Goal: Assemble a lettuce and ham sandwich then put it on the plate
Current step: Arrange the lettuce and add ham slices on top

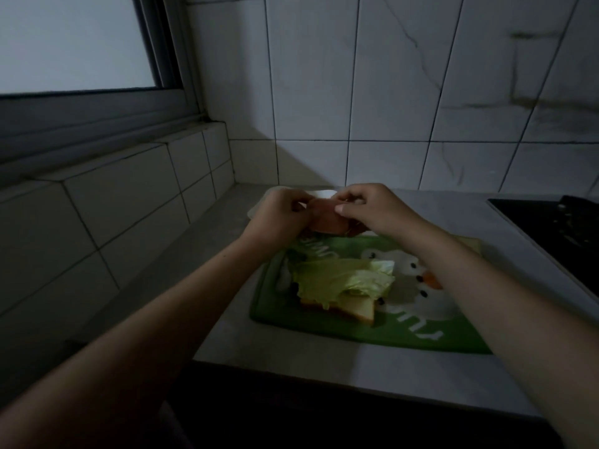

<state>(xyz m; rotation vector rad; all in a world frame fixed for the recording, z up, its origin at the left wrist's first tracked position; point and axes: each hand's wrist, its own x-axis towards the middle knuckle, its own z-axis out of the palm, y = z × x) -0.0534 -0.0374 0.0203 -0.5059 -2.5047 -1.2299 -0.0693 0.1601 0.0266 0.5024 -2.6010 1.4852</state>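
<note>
Head view, left hand (pixel 278 215), right hand (pixel 372 209) pinching ham (pixel 325 218)

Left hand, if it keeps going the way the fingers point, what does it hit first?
The left hand points right, toward the ham slice it already pinches. Straight on, it would likely meet the right hand gripping the slice's other side. Depth is hard to judge in this dim view.

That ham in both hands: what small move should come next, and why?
Probably bring the ham toward the body and lay it on the lettuce. Left hand and right hand pinch it above the board's far edge, while the lettuce already covers the bread with no ham on it.
</note>
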